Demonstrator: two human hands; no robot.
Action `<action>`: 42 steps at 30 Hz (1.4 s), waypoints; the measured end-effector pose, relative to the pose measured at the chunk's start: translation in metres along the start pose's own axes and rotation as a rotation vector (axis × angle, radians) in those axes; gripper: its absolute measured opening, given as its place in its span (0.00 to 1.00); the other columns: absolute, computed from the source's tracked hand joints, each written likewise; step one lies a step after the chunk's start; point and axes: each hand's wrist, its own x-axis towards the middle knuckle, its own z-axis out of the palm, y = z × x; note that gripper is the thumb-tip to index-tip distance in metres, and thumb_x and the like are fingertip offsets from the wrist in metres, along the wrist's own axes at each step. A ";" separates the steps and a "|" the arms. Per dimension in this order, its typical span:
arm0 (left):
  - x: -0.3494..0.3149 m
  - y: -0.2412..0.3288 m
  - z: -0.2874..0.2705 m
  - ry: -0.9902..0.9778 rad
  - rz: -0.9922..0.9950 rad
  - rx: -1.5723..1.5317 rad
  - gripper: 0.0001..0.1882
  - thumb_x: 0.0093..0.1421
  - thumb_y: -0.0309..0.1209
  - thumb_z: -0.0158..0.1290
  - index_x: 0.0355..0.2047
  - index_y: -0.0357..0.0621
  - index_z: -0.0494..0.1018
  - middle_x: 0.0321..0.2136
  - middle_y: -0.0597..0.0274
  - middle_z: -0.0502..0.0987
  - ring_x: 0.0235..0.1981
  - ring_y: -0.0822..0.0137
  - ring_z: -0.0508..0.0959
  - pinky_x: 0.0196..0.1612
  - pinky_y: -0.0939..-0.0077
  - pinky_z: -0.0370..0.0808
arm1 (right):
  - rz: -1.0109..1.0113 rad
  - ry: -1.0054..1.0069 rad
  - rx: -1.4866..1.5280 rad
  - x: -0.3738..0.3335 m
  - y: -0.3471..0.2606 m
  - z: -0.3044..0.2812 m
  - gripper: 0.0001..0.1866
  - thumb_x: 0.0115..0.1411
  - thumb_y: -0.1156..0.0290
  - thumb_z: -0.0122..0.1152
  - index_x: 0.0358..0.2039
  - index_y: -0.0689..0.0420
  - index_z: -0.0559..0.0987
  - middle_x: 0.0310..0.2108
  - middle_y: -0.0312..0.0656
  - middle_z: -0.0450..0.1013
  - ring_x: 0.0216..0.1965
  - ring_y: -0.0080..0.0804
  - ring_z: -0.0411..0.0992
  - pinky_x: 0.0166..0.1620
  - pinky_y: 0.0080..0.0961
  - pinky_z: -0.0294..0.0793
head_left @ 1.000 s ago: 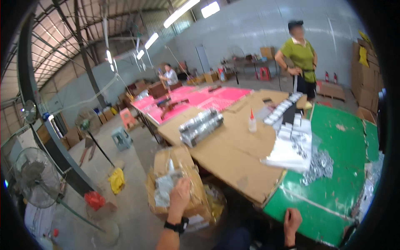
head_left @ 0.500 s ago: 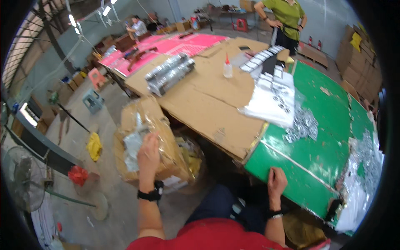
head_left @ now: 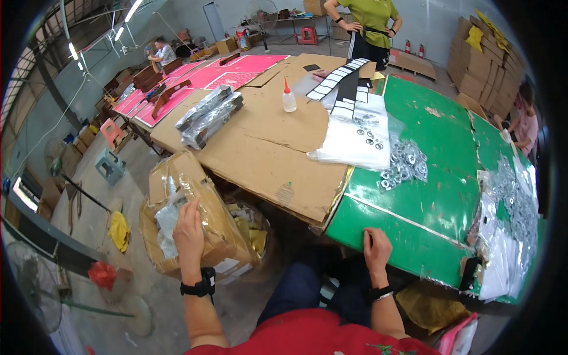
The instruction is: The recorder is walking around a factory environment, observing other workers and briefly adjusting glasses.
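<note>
My left hand (head_left: pixel 189 235), a dark band on its wrist, is over an open taped carton (head_left: pixel 236 236). Its fingers are stretched out and nothing shows in them. Beside that hand, clear plastic wrap (head_left: pixel 168 228) lies in the carton's opening. My right hand (head_left: pixel 377 248) is at the near edge of the green tabletop (head_left: pixel 408 216). Its fingers are curled, and whatever they may hold is hidden. Farther along the green top lies a pile of small metal rings (head_left: pixel 405 164), next to white plastic sheets (head_left: pixel 355 142) with several rings on them.
Cardboard (head_left: pixel 266 151) covers the middle table, carrying a red-tipped squeeze bottle (head_left: pixel 289 99) and plastic-wrapped bars (head_left: pixel 210 115). More metal parts and plastic bags (head_left: pixel 503 236) lie at the far right. A person in green (head_left: pixel 370 23) stands behind the table. A pedestal fan (head_left: pixel 35 284) stands at left.
The view has swung, so the tables and carton sit further left and higher. A person in pink now shows at the right edge. My left fingers look straighter; my right hand stays at the table edge.
</note>
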 end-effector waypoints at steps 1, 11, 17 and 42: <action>0.002 0.001 -0.003 0.006 0.009 -0.005 0.17 0.72 0.29 0.44 0.57 0.42 0.74 0.53 0.52 0.76 0.51 0.46 0.78 0.51 0.56 0.75 | -0.001 0.004 0.018 0.004 -0.002 -0.002 0.02 0.61 0.74 0.63 0.34 0.57 0.80 0.28 0.46 0.74 0.31 0.47 0.75 0.35 0.40 0.73; 0.010 -0.005 0.004 -0.004 0.002 -0.004 0.17 0.71 0.28 0.44 0.57 0.42 0.74 0.53 0.52 0.76 0.52 0.46 0.78 0.52 0.57 0.75 | 0.000 -0.031 0.038 0.011 -0.002 0.001 0.02 0.61 0.74 0.62 0.35 0.56 0.80 0.29 0.46 0.75 0.32 0.48 0.75 0.35 0.40 0.73; 0.015 0.006 0.000 0.000 -0.004 -0.009 0.17 0.71 0.28 0.44 0.57 0.42 0.74 0.53 0.52 0.76 0.51 0.46 0.78 0.51 0.57 0.75 | -0.004 -0.020 0.026 0.015 -0.001 0.002 0.02 0.61 0.75 0.63 0.35 0.57 0.80 0.30 0.46 0.75 0.33 0.48 0.75 0.35 0.40 0.73; 0.009 0.007 0.002 0.018 -0.018 -0.051 0.17 0.70 0.27 0.46 0.58 0.41 0.73 0.52 0.50 0.77 0.49 0.44 0.78 0.50 0.56 0.74 | -0.002 -0.067 -0.050 0.010 0.005 0.004 0.02 0.62 0.73 0.63 0.35 0.56 0.81 0.29 0.45 0.76 0.32 0.46 0.76 0.36 0.38 0.74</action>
